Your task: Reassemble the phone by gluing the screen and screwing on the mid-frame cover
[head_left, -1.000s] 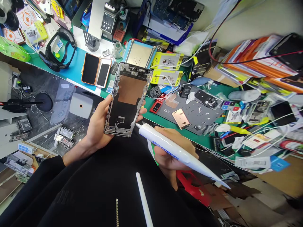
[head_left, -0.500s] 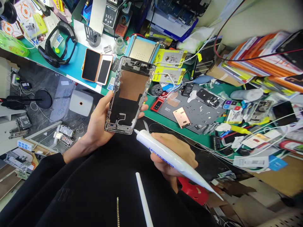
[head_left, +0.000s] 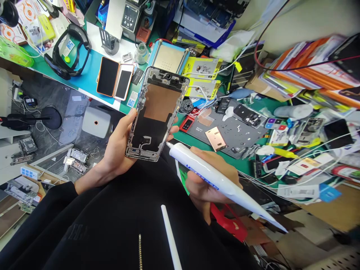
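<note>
My left hand [head_left: 116,147] is wrapped round a bare phone frame [head_left: 156,103], its thumb on the left edge and fingertips showing past the right edge. The frame's inner side faces me, with a copper-coloured patch above a black area. My right hand [head_left: 225,167] grips a white glue tube [head_left: 206,173] with blue lettering. Its thin nozzle points up-left at the lower right edge of the frame; whether it touches, I cannot tell.
Beyond the frame, a heating plate [head_left: 168,58] lies on the green bench. A grey work mat [head_left: 194,131] with loose phone parts is to the right. An orange-cased phone [head_left: 108,77] sits at left. White cables [head_left: 270,183] run along the bench's front right.
The glue tube and my right hand have moved right and slightly up, so the nozzle has gone from the bottom right corner up along the right edge. The frame has turned slightly clockwise.
</note>
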### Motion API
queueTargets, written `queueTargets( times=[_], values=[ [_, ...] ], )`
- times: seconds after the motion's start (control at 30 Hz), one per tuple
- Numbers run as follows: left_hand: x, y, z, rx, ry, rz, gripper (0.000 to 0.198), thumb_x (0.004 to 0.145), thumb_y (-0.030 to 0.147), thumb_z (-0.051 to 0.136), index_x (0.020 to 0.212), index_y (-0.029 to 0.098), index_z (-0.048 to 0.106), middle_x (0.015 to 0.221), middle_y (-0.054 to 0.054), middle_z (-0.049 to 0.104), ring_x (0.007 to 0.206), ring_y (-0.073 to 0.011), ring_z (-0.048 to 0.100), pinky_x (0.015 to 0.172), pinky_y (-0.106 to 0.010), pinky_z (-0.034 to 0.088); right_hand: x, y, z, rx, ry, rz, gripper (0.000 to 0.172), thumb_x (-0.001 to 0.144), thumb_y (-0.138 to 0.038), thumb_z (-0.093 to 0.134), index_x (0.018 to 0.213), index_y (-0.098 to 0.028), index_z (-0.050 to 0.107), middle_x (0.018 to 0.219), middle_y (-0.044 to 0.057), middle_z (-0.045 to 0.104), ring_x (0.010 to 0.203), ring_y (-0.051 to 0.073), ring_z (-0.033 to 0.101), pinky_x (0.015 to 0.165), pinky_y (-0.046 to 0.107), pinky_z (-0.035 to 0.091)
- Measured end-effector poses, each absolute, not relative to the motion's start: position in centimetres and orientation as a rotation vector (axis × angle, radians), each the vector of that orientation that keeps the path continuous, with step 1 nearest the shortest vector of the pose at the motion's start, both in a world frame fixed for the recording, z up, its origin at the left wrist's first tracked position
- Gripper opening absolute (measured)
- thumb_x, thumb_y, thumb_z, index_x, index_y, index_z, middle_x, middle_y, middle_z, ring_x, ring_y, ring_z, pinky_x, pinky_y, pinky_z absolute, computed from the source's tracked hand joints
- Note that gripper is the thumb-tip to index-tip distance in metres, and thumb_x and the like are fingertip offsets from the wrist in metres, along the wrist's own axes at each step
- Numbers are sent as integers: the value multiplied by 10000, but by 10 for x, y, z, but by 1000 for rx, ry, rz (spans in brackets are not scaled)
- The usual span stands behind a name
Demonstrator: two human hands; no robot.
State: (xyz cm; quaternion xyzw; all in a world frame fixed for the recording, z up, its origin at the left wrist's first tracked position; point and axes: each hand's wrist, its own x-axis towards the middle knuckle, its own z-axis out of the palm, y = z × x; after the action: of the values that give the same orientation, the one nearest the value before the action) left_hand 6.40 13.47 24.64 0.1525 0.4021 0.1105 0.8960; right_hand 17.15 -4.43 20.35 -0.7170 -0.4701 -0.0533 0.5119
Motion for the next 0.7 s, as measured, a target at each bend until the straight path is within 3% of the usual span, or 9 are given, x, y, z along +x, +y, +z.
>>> queueTargets(
  times=[0.3,0.47,0.7],
  values=[
    [66,135,250,286,895,220,462,1165,503,552,1478,230,755,1254,-86,881,1323,-400,815,1128,-544,696,185,-33,188,-1716,-1095,-398,335,1115,-426,724,1364,-219,811,895,28,835,749,228,818,644,331,676],
    [66,136,250,332,860,210,459,1167,528,534,1399,235,801,1221,-53,887,1397,-410,775,1174,-539,673,183,-35,192,-1690,-1125,-283,343,1133,-409,693,1411,-230,788,898,26,836,733,235,818,617,345,659],
    [66,139,244,287,904,270,545,1165,554,529,1580,248,708,1320,-85,869,1378,-410,789,1161,-564,687,174,-44,208,-1666,-1167,-38,431,1121,-460,716,1451,-186,756,936,29,847,775,223,836,663,342,687]
  ],
)
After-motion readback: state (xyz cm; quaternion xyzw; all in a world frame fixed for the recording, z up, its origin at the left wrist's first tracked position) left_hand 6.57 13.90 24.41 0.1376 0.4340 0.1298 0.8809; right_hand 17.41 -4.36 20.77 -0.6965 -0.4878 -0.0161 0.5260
